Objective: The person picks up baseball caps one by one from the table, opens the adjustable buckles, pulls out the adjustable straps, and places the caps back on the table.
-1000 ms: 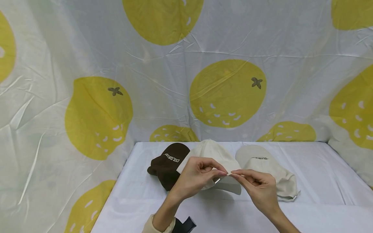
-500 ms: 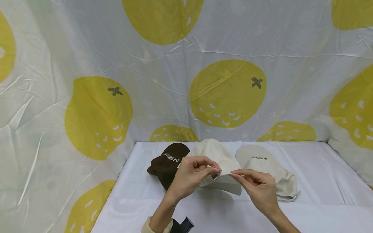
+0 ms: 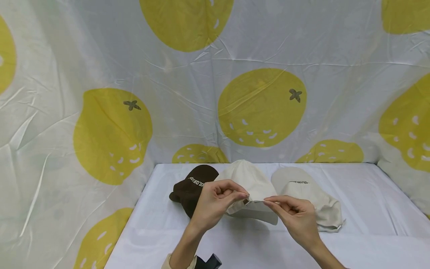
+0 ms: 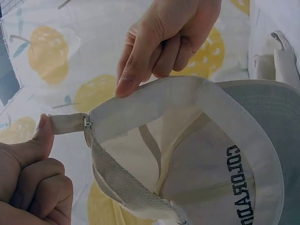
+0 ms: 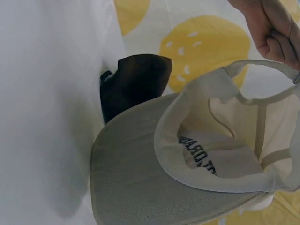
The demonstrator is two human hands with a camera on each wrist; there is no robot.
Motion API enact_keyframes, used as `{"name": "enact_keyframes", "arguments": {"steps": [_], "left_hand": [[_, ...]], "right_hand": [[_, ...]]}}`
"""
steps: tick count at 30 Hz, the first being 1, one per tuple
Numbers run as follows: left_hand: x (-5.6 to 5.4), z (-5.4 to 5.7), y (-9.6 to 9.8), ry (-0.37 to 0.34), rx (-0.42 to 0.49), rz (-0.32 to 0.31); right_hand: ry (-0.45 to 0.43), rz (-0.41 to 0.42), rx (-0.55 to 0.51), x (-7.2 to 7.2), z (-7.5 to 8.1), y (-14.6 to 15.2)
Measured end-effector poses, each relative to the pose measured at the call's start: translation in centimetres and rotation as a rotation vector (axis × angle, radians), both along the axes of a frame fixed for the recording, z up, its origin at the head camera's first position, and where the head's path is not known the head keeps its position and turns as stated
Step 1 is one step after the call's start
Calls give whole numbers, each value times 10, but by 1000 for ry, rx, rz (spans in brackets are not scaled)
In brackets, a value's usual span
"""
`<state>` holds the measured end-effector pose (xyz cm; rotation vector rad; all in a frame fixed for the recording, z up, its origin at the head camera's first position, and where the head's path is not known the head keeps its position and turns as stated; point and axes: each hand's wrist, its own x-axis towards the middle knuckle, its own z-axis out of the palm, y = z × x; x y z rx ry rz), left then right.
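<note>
A cream baseball cap (image 3: pixel 250 179) is held up above the white table, its hollow and grey-toned brim (image 5: pixel 136 164) showing in the right wrist view. My left hand (image 3: pixel 213 201) pinches the tail of its back strap (image 4: pixel 68 123) between thumb and forefinger. Where the strap meets the cap sits a small metal buckle (image 4: pixel 87 123). On the other side of the buckle, my right hand (image 3: pixel 297 213) pinches the edge of the sweatband. Dark lettering (image 4: pixel 240 187) shows inside the front panel. My right hand is out of sight in the right wrist view.
A dark brown cap (image 3: pixel 188 190) with white lettering lies behind my left hand. Another cream cap (image 3: pixel 310 196) lies to the right, partly behind my right hand. The white table (image 3: pixel 362 209) meets a lemon-print curtain (image 3: pixel 188 101) at the back.
My left hand has drawn away to the left and the gap between the two pinches has widened, baring the buckle. The right hand has barely moved.
</note>
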<state>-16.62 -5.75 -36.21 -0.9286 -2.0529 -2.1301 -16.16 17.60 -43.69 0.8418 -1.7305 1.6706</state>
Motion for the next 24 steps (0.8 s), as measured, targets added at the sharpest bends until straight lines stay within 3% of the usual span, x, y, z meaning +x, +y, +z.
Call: {"name": "enact_keyframes", "arguments": {"steps": [10,17,24], "left_hand": [[0,-4,-3,-27,59,-16],[-3,-8,-5,36,74,-24],[-2,-7,-4,15,94,-3]], "right_hand": [[-3,32,-6,1,0,-2],[10,32,5,1,1,-3],[22,22,9,2,1,-4]]}}
